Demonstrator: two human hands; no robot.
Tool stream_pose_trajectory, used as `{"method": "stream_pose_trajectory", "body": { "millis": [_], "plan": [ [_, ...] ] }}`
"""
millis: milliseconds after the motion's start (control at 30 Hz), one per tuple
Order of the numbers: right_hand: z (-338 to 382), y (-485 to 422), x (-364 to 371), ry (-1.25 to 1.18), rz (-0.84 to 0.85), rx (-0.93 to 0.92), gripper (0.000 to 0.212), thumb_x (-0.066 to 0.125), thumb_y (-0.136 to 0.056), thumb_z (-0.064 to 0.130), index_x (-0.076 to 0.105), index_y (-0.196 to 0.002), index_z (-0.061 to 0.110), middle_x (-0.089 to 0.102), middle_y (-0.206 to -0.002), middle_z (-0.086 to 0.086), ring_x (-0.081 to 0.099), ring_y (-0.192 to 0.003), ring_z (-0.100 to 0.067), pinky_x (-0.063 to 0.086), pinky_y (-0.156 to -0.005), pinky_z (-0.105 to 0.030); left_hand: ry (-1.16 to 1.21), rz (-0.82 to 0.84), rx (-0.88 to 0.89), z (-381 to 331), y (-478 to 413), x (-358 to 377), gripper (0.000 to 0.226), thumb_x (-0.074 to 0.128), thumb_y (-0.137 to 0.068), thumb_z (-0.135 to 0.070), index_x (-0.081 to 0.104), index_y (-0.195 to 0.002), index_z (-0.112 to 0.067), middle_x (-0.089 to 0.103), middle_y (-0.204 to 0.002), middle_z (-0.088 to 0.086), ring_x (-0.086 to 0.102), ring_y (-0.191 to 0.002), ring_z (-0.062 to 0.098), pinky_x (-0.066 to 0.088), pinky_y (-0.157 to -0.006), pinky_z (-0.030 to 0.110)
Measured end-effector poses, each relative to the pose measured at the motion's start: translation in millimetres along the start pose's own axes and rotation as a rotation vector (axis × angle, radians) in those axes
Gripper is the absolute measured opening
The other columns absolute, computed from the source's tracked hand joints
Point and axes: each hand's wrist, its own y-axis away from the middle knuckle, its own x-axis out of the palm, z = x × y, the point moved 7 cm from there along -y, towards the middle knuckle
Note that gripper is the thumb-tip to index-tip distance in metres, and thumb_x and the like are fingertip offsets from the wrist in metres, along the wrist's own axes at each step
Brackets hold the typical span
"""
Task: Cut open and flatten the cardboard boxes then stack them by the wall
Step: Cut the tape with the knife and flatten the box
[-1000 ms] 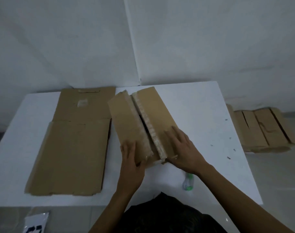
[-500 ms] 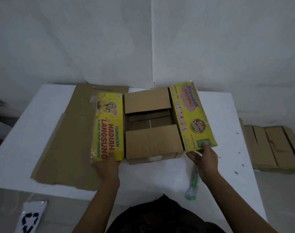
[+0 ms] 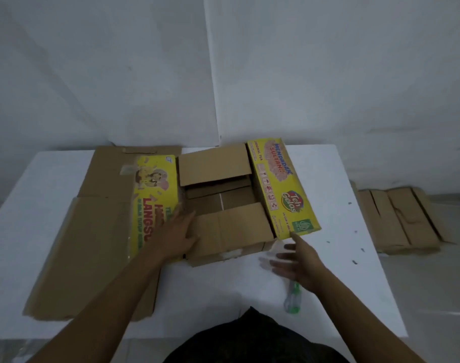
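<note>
**A:** where's the box at rn?

**B:** Teh Gelas carton [image 3: 236, 226] sits mid worktop [image 3: 53, 184], top flaps spread open, left yellow flap lying over a flattened cardboard sheet [image 3: 92, 244]. My left hand [image 3: 175, 237] lies flat on that flap. My right hand [image 3: 299, 263] is open, fingers spread, just beside the near right corner, holding nothing

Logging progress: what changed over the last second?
The box opened: its yellow flaps swung outward. The right hand let go of its flap and drew back; the left hand slid forward, flat over its flap. Unmoved: flat cardboard, green cutter, floor stack.
</note>
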Motion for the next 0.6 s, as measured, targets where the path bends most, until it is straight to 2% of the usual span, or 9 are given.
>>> {"method": "stream_pose_trajectory", "body": {
  "millis": [67, 167, 233, 267, 300, 367, 433, 500, 600],
  "plan": [
    [-15, 13, 17, 0.029, 0.149, 0.086, 0.056, 0.046, -0.101, 0.052, 0.046, -0.128, 0.004, 0.068, -0.11, -0.028, 0.072, -0.088, -0.045, 0.061, -0.068, -0.049, -0.045, 0.057, 0.01, 0, -6, 3, 0.074, 0.046, -0.097, -0.057, 0.023, -0.157, -0.021, 0.023, -0.163, 0.006, 0.001, -0.154, 0.018, -0.01, -0.117, 0.06],
    [-21, 18, 37, -0.059, 0.281, 0.084, 0.063, 0.049, -0.097, 0.056, 0.045, -0.135, 0.006, 0.063, -0.127, -0.022, 0.069, -0.103, -0.046, 0.06, -0.078, -0.052, 0.094, -0.03, 0.05, -16, -3, -12, 0.065, 0.06, -0.092, -0.049, 0.04, -0.148, -0.023, 0.046, -0.146, 0.003, 0.036, -0.141, 0.022, 0.0, -0.12, 0.056],
    [-9, 12, 34, -0.151, 0.225, -0.001, 0.069, 0.048, -0.096, 0.06, 0.043, -0.145, 0.011, 0.06, -0.134, -0.015, 0.067, -0.108, -0.041, 0.058, -0.084, -0.051, 0.35, -0.121, 0.087, -28, 1, -23, 0.053, 0.067, -0.09, -0.033, 0.051, -0.139, -0.021, 0.057, -0.135, 0.002, 0.054, -0.124, 0.021, 0.028, -0.113, 0.044],
    [1, 10, 32, -0.191, 0.193, -0.06, 0.068, 0.047, -0.097, 0.06, 0.042, -0.148, 0.015, 0.059, -0.136, -0.011, 0.066, -0.112, -0.039, 0.056, -0.09, -0.051, 0.5, -0.159, 0.119, -35, 3, -29, 0.044, 0.068, -0.09, -0.027, 0.056, -0.133, -0.02, 0.063, -0.127, 0.0, 0.061, -0.112, 0.017, 0.043, -0.1, 0.038],
    [12, 10, 28, -0.226, 0.168, -0.121, 0.066, 0.045, -0.098, 0.059, 0.041, -0.149, 0.018, 0.057, -0.139, -0.007, 0.064, -0.115, -0.037, 0.053, -0.097, -0.051, 0.628, -0.179, 0.16, -45, 8, -35, 0.033, 0.067, -0.092, -0.025, 0.061, -0.125, -0.021, 0.067, -0.116, -0.004, 0.064, -0.102, 0.013, 0.049, -0.088, 0.033],
    [33, 14, 19, -0.246, 0.124, -0.227, 0.063, 0.044, -0.1, 0.057, 0.038, -0.152, 0.022, 0.052, -0.146, -0.002, 0.059, -0.121, -0.036, 0.047, -0.105, -0.053, 0.782, -0.162, 0.271, -73, 17, -43, 0.023, 0.06, -0.097, -0.035, 0.066, -0.116, -0.023, 0.07, -0.106, -0.01, 0.065, -0.096, 0.004, 0.05, -0.079, 0.027],
    [52, 22, 7, -0.186, 0.018, -0.344, 0.062, 0.045, -0.1, 0.054, 0.035, -0.153, 0.024, 0.048, -0.148, -0.001, 0.055, -0.126, -0.034, 0.045, -0.106, -0.053, 0.843, -0.042, 0.378, -107, 26, -41, 0.035, 0.05, -0.098, -0.05, 0.064, -0.124, -0.031, 0.067, -0.119, -0.018, 0.061, -0.111, -0.001, 0.047, -0.09, 0.021],
    [68, 32, -12, -0.101, -0.163, -0.505, 0.054, 0.047, -0.101, 0.05, 0.04, -0.148, 0.025, 0.048, -0.147, 0.001, 0.052, -0.13, -0.029, 0.044, -0.107, -0.049, 0.728, 0.109, 0.519, -141, 34, -27, 0.042, 0.04, -0.103, -0.051, 0.053, -0.14, -0.036, 0.054, -0.138, -0.022, 0.047, -0.13, -0.003, 0.037, -0.106, 0.017],
    [83, 60, -30, -0.005, -0.438, -0.745, 0.044, 0.051, -0.098, 0.046, 0.049, -0.138, 0.028, 0.052, -0.14, 0.003, 0.05, -0.129, -0.018, 0.044, -0.102, -0.037, 0.421, 0.267, 0.682, -166, 37, 10, 0.045, 0.039, -0.105, -0.043, 0.037, -0.151, -0.04, 0.024, -0.163, -0.01, 0.023, -0.148, 0.007, 0.028, -0.119, 0.032]
  ]
}}
